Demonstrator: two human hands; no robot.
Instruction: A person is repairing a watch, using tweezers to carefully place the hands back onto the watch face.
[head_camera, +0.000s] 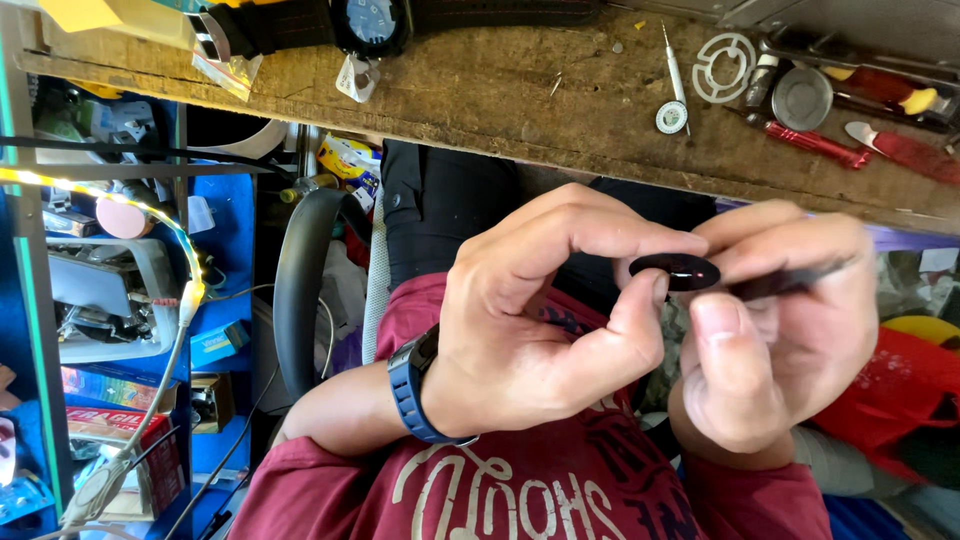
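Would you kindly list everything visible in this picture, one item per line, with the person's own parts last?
Oval piece: one, black and glossy, pinched between both hands.
Thin dark tool: one, blackish, in the right hand, tip at the oval piece.
Wristwatch: one, black, on the wooden bench.
Red-handled tools: several, bench's right end.
White ring part: one, beside those tools.
Round metal cap: one, grey, same area.
Blue shelves: cluttered, far left.
Maroon shirt: one, bottom centre.
Blue wristband: one, left wrist.
Left hand: centre.
Right hand: right of it.
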